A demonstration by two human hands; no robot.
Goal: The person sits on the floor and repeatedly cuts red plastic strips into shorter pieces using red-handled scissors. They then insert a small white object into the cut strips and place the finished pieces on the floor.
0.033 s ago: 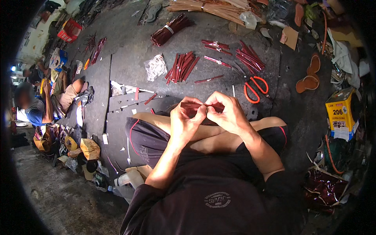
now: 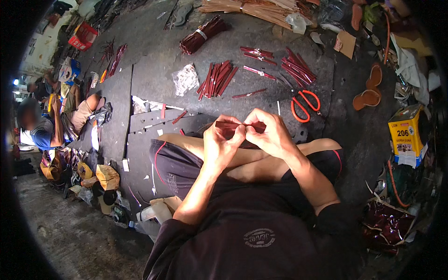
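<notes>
Above my crossed legs, my left hand (image 2: 224,140) and my right hand (image 2: 268,133) pinch a dark red strip (image 2: 227,125) between thumbs and fingertips. The hands are close together, and fingers hide part of the strip. Beyond them lies a thin dark red strip (image 2: 249,93). A loose pile of such strips (image 2: 217,80) is to its left. Several strips with small pale metal-looking pieces (image 2: 259,73) lie farther off. Right of these rests another pile of red strips (image 2: 299,67). Scissors with orange handles (image 2: 298,112) lie just past my right hand.
A crumpled clear bag of small pieces (image 2: 185,79) lies beside the strips. Farther back are a tied dark red bundle (image 2: 200,35) and long tan strips (image 2: 252,11). Sandal-like soles (image 2: 366,99) and a yellow box (image 2: 405,135) are at right. Another person (image 2: 44,123) sits at left.
</notes>
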